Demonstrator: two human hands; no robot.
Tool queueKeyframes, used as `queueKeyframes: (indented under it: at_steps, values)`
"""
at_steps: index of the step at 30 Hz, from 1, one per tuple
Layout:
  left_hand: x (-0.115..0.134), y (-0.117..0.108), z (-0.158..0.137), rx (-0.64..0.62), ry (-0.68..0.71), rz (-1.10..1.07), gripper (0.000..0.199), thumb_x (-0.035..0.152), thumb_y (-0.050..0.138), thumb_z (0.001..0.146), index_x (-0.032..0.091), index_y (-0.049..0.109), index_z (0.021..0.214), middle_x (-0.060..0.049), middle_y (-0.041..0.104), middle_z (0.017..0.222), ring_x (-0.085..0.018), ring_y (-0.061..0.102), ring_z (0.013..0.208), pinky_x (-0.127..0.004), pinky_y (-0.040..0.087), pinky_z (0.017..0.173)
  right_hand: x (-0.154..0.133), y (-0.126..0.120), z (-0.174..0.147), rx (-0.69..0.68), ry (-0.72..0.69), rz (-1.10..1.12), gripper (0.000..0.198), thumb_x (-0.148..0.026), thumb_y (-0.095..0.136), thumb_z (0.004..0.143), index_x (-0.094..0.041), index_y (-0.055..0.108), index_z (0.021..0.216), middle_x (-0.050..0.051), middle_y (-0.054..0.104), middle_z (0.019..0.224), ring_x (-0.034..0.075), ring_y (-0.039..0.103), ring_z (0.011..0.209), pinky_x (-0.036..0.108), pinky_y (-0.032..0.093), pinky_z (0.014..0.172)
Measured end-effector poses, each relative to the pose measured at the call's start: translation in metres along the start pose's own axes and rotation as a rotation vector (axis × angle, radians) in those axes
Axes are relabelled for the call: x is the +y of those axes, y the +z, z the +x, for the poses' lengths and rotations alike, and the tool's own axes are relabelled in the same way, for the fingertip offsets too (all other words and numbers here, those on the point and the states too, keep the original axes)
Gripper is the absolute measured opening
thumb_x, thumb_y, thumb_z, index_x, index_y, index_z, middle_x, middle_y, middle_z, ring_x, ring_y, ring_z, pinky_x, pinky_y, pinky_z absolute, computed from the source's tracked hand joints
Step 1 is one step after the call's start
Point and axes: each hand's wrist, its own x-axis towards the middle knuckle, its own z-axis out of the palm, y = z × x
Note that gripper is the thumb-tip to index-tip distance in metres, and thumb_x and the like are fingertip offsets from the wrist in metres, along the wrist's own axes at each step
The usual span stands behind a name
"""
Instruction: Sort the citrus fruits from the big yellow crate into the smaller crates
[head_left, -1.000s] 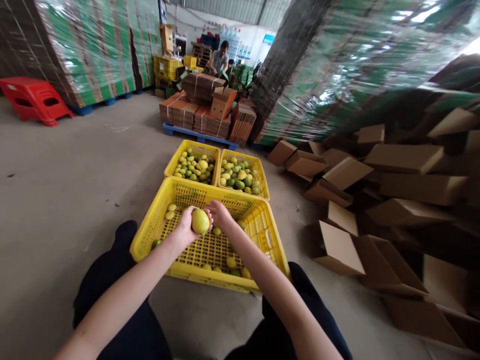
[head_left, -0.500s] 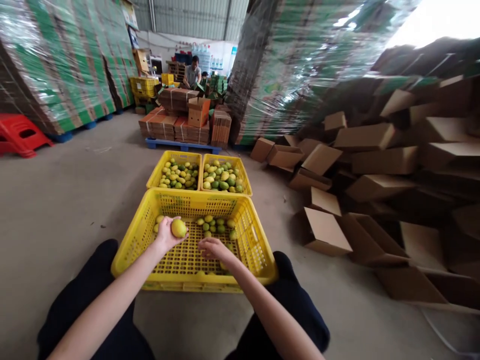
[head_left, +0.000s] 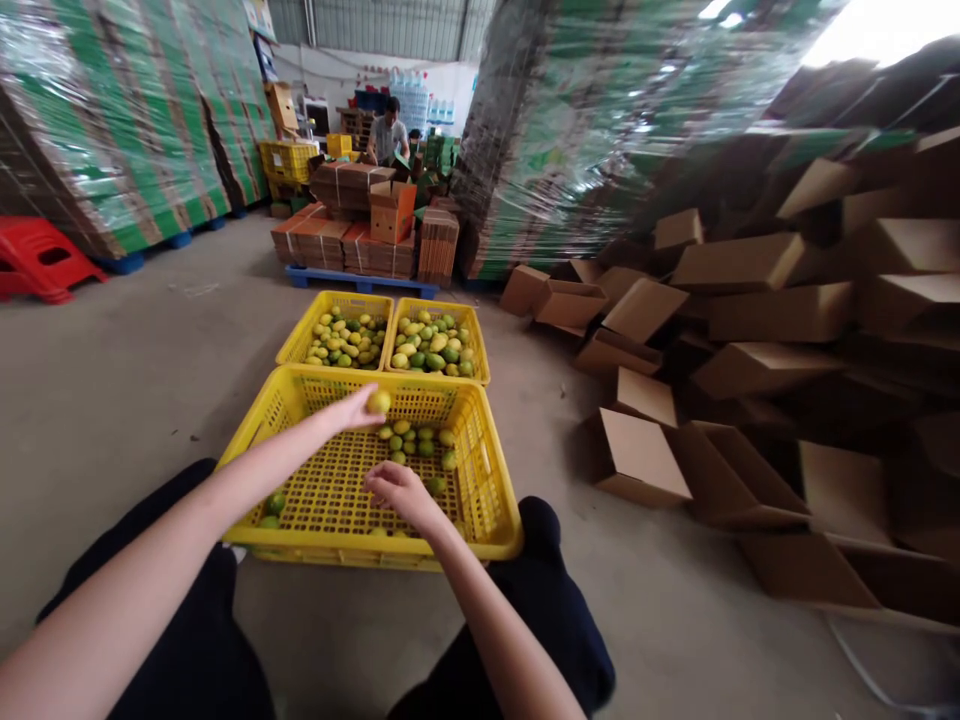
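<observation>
A yellow lemon (head_left: 379, 402) sits in the fingers of my left hand (head_left: 352, 411), raised over the far part of a large yellow plastic crate (head_left: 504, 500). My right hand (head_left: 399, 490) hovers above the crate's middle, fingers loosely curled, with nothing visible in them. Several greenish lemons (head_left: 425, 447) lie at the far right inside this crate. Two green ones (head_left: 273, 510) show at its near left corner, partly behind my left forearm. Just beyond stand two more yellow crates, the left one (head_left: 283, 340) and the right one (head_left: 481, 345), both full of yellow and green lemons.
Open cardboard boxes (head_left: 645, 455) are heaped on the right. Flattened cartons (head_left: 307, 235) rest on a blue pallet (head_left: 360, 282) ahead, with a person (head_left: 388, 135) behind. Wrapped stacks (head_left: 135, 120) rise on both sides. A red stool (head_left: 45, 258) stands left.
My left hand has moved forward and right with the lemon, toward the crate's far side. My right hand stays over the crate, fingers a little more curled. The view has shifted slightly.
</observation>
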Motion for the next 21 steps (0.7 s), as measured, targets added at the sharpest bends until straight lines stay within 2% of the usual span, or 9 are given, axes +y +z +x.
queueKeyframes:
  at_steps: [3,5,7,9,12,14,17,19,21]
  values:
    - [0.049,-0.003,0.027,0.011,-0.013,0.097,0.052,0.051,0.03,0.099,0.015,0.041,0.136,-0.016,0.067,0.109,-0.021,0.07,0.092,-0.029,0.058,0.073,0.0,-0.002,-0.001,0.011,-0.001,-0.098,0.007,-0.015,0.058,0.081,-0.019,0.064,0.079,-0.003,0.063,0.071,0.009,0.057,0.059,0.022,0.045,0.061]
    - [0.043,-0.009,0.029,-0.013,-0.031,0.196,0.045,0.046,0.032,0.1,0.021,0.044,0.136,-0.013,0.066,0.121,-0.018,0.069,0.099,-0.024,0.056,0.078,-0.002,-0.002,-0.004,0.017,-0.016,-0.163,0.007,-0.016,0.059,0.081,-0.019,0.065,0.079,-0.003,0.064,0.071,0.01,0.058,0.062,0.023,0.046,0.063]
    - [0.008,-0.018,0.018,-0.071,-0.119,0.329,0.034,0.041,0.042,0.099,0.021,0.055,0.123,-0.01,0.069,0.118,-0.017,0.069,0.099,-0.023,0.054,0.079,-0.005,-0.002,-0.008,0.019,-0.049,-0.25,0.007,-0.016,0.06,0.081,-0.019,0.067,0.081,-0.001,0.067,0.073,0.012,0.061,0.069,0.024,0.047,0.068]
    - [-0.043,-0.031,0.0,-0.147,-0.28,0.478,0.027,0.038,0.052,0.096,0.016,0.064,0.106,-0.01,0.072,0.105,-0.019,0.07,0.09,-0.029,0.055,0.078,-0.009,-0.002,-0.014,0.011,-0.079,-0.333,0.008,-0.017,0.061,0.082,-0.019,0.069,0.083,0.0,0.07,0.078,0.014,0.063,0.075,0.025,0.047,0.072]
    - [-0.114,-0.057,-0.025,-0.213,-0.494,0.652,0.03,0.041,0.061,0.093,0.013,0.066,0.102,-0.007,0.07,0.095,-0.019,0.068,0.083,-0.036,0.056,0.076,-0.014,-0.001,-0.023,-0.015,-0.106,-0.37,0.01,-0.02,0.06,0.085,-0.019,0.069,0.089,0.002,0.072,0.086,0.013,0.062,0.073,0.025,0.047,0.07]
    - [-0.146,-0.075,-0.034,-0.199,-0.552,0.703,0.029,0.043,0.068,0.084,0.014,0.067,0.089,-0.005,0.068,0.076,-0.024,0.067,0.075,-0.038,0.055,0.069,-0.016,-0.001,-0.029,-0.028,-0.128,-0.373,0.011,-0.023,0.059,0.087,-0.019,0.068,0.091,0.002,0.073,0.087,0.012,0.061,0.071,0.025,0.046,0.068]
    - [-0.168,-0.093,-0.032,-0.144,-0.545,0.665,0.023,0.04,0.071,0.075,0.018,0.063,0.075,-0.001,0.057,0.054,-0.027,0.065,0.068,-0.036,0.052,0.064,-0.017,-0.003,-0.035,-0.045,-0.136,-0.405,0.012,-0.026,0.058,0.09,-0.019,0.067,0.093,0.003,0.073,0.088,0.013,0.062,0.071,0.025,0.046,0.067]
    - [-0.172,-0.098,-0.023,-0.101,-0.504,0.579,0.018,0.035,0.07,0.076,0.018,0.063,0.074,0.0,0.054,0.053,-0.026,0.065,0.071,-0.034,0.052,0.066,-0.017,-0.004,-0.039,-0.07,-0.114,-0.471,0.013,-0.026,0.056,0.091,-0.019,0.066,0.095,0.004,0.073,0.09,0.014,0.064,0.073,0.026,0.046,0.068]
    - [-0.174,-0.097,-0.012,-0.06,-0.449,0.461,0.015,0.03,0.069,0.081,0.016,0.065,0.079,-0.002,0.059,0.063,-0.025,0.065,0.08,-0.032,0.053,0.072,-0.013,-0.004,-0.042,-0.088,-0.077,-0.611,0.014,-0.027,0.055,0.092,-0.019,0.064,0.1,0.007,0.074,0.095,0.017,0.067,0.078,0.027,0.048,0.07]
